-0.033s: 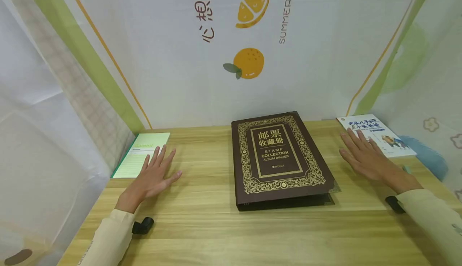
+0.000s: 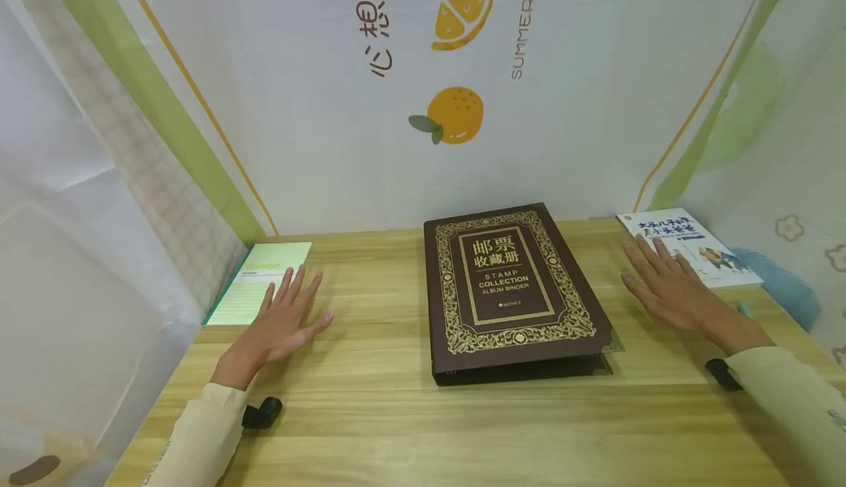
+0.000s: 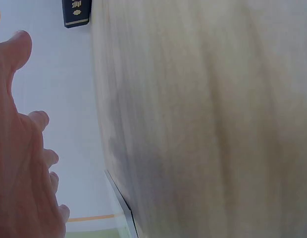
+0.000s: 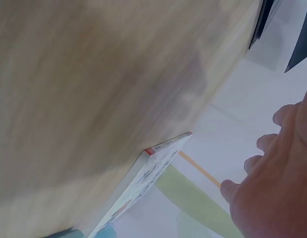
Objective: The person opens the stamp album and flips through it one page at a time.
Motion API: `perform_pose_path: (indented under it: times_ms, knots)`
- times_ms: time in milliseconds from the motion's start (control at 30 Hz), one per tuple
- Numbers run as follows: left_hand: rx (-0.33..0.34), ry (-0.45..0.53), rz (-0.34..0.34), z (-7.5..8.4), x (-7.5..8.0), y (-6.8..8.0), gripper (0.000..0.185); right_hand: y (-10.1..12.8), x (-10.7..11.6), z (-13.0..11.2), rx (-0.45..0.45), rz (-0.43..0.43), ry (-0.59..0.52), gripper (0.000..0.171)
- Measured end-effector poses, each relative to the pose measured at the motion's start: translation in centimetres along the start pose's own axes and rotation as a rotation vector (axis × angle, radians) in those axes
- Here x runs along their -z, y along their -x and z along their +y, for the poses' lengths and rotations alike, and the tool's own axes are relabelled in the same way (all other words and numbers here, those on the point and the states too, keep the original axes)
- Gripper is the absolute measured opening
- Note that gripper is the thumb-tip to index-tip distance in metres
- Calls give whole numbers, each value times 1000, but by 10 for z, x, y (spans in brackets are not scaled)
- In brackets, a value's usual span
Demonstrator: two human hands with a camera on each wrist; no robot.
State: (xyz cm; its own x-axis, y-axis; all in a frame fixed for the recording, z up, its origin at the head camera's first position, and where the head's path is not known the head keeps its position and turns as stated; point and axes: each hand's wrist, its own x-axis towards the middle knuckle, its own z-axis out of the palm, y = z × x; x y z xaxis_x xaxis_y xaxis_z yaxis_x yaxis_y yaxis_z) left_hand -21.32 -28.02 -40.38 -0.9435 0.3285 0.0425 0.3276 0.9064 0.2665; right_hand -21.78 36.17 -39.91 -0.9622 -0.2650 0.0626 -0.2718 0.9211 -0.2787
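Observation:
A dark brown stamp album binder (image 2: 512, 292) with gold ornament lies closed in the middle of the wooden table (image 2: 396, 413). My left hand (image 2: 286, 318) rests flat on the table to its left, fingers spread, fingertips at the edge of a green notepad (image 2: 261, 281). My right hand (image 2: 667, 285) lies flat to the right of the binder, fingers straight, beside a white booklet (image 2: 690, 246). Neither hand holds anything. The left wrist view shows my left hand (image 3: 22, 163) over the table, the binder's corner (image 3: 76, 12) far off. The right wrist view shows my right hand (image 4: 277, 183) and the booklet's edge (image 4: 143, 183).
A printed cloth backdrop (image 2: 410, 83) with oranges and lettering walls the table at the back and both sides. Small black wrist camera mounts sit at each sleeve (image 2: 261, 412). Bare wood stretches across the table's front.

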Motion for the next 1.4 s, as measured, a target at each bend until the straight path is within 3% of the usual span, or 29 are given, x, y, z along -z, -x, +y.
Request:
perform_pose_path:
  times_ms: [233,433,600,767,900,1100,1233,1400]
  knots:
    - [-45,-21,4,15,3,0,84,-6,1,-4,97,124,-73,64]
    - [-165,-67,13,41,-2,-6,90,-28,11,-16,119,131,-85,69]
    - [-259,-102,-16,71,-5,-11,103,-58,18,-23,126,78,-137,70]
    - [-336,-136,-63,102,-8,-20,114,-82,23,-27,47,-16,-254,70]
    - [-413,-150,-82,133,-14,-26,115,-99,20,-28,14,-90,-373,72]
    - [-506,-172,-76,177,-27,-22,107,-117,11,-36,-22,-165,-509,70]
    - [-515,-223,-80,192,-33,-18,94,-120,5,-44,-25,-190,-563,69]
    - [-505,-270,-62,197,-34,-17,83,-125,5,-49,-15,-146,-571,66]
